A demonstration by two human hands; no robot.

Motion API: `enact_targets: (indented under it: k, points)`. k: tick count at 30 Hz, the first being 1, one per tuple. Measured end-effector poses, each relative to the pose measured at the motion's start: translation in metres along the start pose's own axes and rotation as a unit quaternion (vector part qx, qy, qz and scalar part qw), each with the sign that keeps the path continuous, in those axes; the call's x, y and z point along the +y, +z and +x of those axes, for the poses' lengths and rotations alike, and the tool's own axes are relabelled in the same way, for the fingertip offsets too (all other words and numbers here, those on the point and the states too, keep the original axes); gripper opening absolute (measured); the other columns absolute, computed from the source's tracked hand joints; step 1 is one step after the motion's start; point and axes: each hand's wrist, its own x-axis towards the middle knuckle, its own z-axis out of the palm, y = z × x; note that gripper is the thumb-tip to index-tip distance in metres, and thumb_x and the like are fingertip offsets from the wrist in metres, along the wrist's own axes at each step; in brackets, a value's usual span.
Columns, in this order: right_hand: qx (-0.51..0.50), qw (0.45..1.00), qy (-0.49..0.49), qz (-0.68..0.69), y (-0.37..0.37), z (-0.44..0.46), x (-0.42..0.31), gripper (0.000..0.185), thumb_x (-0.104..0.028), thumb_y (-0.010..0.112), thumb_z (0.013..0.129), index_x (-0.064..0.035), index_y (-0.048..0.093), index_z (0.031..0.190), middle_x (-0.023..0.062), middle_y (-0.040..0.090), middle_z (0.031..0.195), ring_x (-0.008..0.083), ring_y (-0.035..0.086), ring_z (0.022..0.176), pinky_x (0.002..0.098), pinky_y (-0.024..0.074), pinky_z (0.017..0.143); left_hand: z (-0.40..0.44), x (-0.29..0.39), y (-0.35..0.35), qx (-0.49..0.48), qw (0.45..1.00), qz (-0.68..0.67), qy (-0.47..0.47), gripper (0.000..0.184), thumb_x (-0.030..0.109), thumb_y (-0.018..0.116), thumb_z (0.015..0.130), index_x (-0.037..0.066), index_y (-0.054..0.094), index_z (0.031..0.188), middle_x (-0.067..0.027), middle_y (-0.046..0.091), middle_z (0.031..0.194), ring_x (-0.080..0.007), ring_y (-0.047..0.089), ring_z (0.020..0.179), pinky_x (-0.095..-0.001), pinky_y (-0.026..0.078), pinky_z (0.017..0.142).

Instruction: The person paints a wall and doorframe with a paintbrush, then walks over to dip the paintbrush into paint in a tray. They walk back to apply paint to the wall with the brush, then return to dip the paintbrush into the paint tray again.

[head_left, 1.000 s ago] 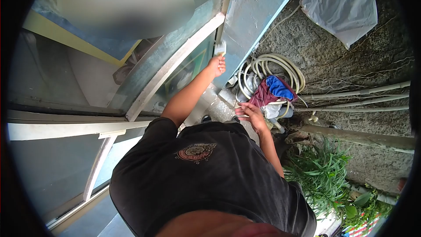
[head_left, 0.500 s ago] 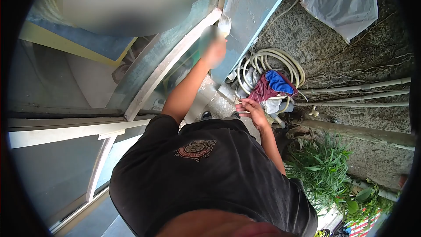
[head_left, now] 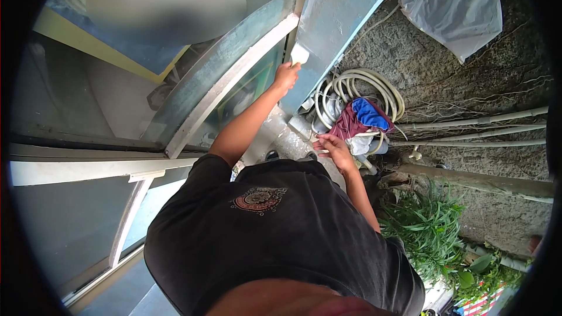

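Head view: brush (head_left: 300,54) held up to a blue-grey panel (head_left: 329,11)

A person in a black shirt (head_left: 281,228) is seen from above, with the arms reaching forward. By the left hand (head_left: 285,77) the brush is gripped at its handle, the fingers closed around it. Its broad white bristles are set over the panel, close to the edge where a pale curved bar (head_left: 234,85) meets an upright strip; whether the surface is touched by the bristle tips cannot be told. The right hand (head_left: 335,151) is held low, loosely open with the fingers part-bent, and nothing can be made out in it. Just beyond that hand, a maroon and blue cloth (head_left: 370,116) is draped by a coiled hose (head_left: 393,92). Farther to the right, a rough wall (head_left: 433,79) is crossed by pipes (head_left: 477,122), and a plastic bag (head_left: 456,9) is hung near its top. Below the pipes, green plants (head_left: 430,225) are seen.

The step in hand is judged to be brushwork on the panel, near its inner edge. For a further stroke, a steady hold and a careful angle would be called for, so that the pale bar is kept clear of the bristles.
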Motion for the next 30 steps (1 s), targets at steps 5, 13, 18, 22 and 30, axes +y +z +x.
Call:
enact_targets:
  k: [5,13,18,22,30]
  points:
    - [-0.009,1.000,-0.016,-0.023,0.006,-0.004,-0.013,0.028,-0.022,0.053,0.098,-0.0046,0.056,0.120,0.0054,0.067,0.104,0.0130,0.063,0.094,0.0279,0.0500,0.079,-0.033,0.032,0.040,0.041,0.910,0.062,0.408,0.026,0.026,0.058,0.096,0.003,0.054,0.085,-0.0012,0.050,0.060,-0.0107,0.043,0.050,-0.0298,0.035,0.046]
    - [0.023,0.999,-0.040,-0.011,-0.005,-0.013,-0.013,0.029,-0.022,0.053,0.098,-0.0042,0.057,0.121,0.0072,0.067,0.105,0.0146,0.063,0.094,0.0289,0.0506,0.079,0.063,-0.093,0.005,0.150,0.953,0.100,0.244,0.029,0.027,0.055,0.096,0.002,0.051,0.081,-0.0081,0.049,0.060,-0.0178,0.048,0.050,-0.0331,0.037,0.046]
    - [0.046,0.999,-0.023,0.010,-0.008,-0.029,-0.001,0.029,-0.023,0.054,0.097,-0.0045,0.057,0.119,0.0080,0.067,0.105,0.0157,0.064,0.095,0.0308,0.0514,0.080,0.080,-0.120,-0.024,0.084,0.984,0.016,-0.155,0.027,0.028,0.056,0.093,0.002,0.057,0.086,-0.0097,0.056,0.067,-0.0218,0.053,0.051,-0.0361,0.038,0.039]
    - [0.055,0.998,-0.012,0.028,-0.007,-0.035,0.004,0.028,-0.024,0.055,0.097,-0.0046,0.057,0.118,0.0080,0.067,0.105,0.0158,0.064,0.095,0.0313,0.0511,0.081,0.046,-0.106,0.003,0.152,0.964,0.162,0.147,0.029,0.029,0.056,0.094,0.001,0.056,0.086,-0.0133,0.056,0.065,-0.0242,0.054,0.052,-0.0382,0.040,0.046]
    - [0.038,0.999,-0.016,0.023,-0.004,-0.031,0.004,0.028,-0.023,0.054,0.097,-0.0043,0.057,0.118,0.0085,0.067,0.105,0.0160,0.064,0.094,0.0320,0.0511,0.081,0.045,-0.057,0.002,0.120,0.939,0.142,0.289,0.029,0.028,0.056,0.095,0.000,0.054,0.086,-0.0167,0.057,0.067,-0.0272,0.055,0.056,-0.0380,0.043,0.057]
